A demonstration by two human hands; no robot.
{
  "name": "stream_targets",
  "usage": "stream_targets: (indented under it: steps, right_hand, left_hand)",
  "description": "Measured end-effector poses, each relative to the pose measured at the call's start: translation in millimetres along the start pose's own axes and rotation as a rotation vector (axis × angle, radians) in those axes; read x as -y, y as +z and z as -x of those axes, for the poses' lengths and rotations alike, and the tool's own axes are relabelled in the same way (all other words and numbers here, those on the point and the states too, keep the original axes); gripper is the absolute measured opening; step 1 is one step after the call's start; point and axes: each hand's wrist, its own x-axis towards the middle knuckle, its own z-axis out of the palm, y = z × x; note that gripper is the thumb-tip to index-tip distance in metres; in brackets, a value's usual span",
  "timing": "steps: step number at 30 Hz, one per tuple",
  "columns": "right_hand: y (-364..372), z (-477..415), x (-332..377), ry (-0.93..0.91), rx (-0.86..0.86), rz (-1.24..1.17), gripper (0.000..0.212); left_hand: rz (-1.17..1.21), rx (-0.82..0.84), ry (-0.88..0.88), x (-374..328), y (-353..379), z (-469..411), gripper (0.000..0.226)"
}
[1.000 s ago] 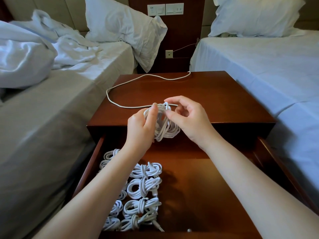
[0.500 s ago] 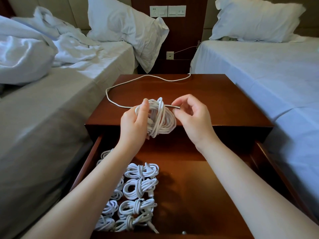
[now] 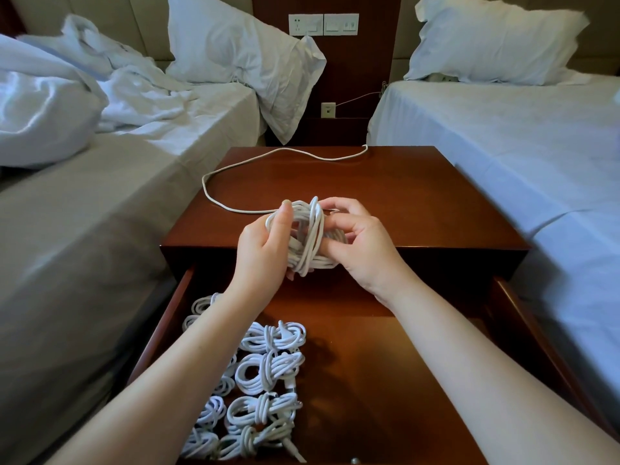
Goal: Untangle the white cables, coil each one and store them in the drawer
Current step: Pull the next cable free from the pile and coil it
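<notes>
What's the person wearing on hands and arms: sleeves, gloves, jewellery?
Nothing visible. Left hand and right hand are bare: no gloves, rings or watch in view. Left forearm and right forearm are uncovered to the frame edge, no sleeves.

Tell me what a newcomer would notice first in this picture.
First, the white coil, gripped by the left hand and right hand over the front edge of the nightstand. Its loose tail loops across the top behind. Below, tied bundles lie in rows on the left side of the open drawer.
</notes>
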Motion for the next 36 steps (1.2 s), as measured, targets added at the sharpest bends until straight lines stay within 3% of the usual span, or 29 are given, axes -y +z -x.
stream_targets:
  steps: [5,9,16,22,24,26,30,34,36]
  right_hand:
    - [6,2,4,-0.148,-0.041,0.239,0.011]
    - [-1,-1,0,-0.330,-0.142,0.540,0.009]
    - [11,3,8,-0.369,-0.120,0.423,0.012]
    - [13,6,3,-0.442,-0.149,0.464,0.016]
    - [9,5,3,-0.484,-0.171,0.501,0.029]
    - [7,5,3,-0.452,-0.198,0.464,0.038]
    - [6,6,3,-0.282,-0.197,0.320,0.035]
    - [5,7,-1,-0.122,0.024,0.240,0.058]
    - [7,10,-1,-0.085,0.141,0.239,0.081]
  left_hand:
    - [-0.142,-0.042,0.102,-1,-4,-4,0.070]
    - [-0.177,-0.086,0.129,1,-13,-7,0.066]
    - [-0.145,-0.223,0.067,5,-14,-13,0.046]
    - [-0.026,-0.222,-0.003,6,-12,-13,0.057]
    - [0.022,-0.184,-0.045,7,-12,-13,0.061]
    - [0.057,-0.161,-0.083,7,-12,-13,0.060]
    - [0.094,-0.108,-0.122,6,-11,-11,0.046]
    - [0.093,-0.074,-0.147,9,-8,-10,0.039]
    - [0.097,-0.093,-0.176,13,-8,-9,0.041]
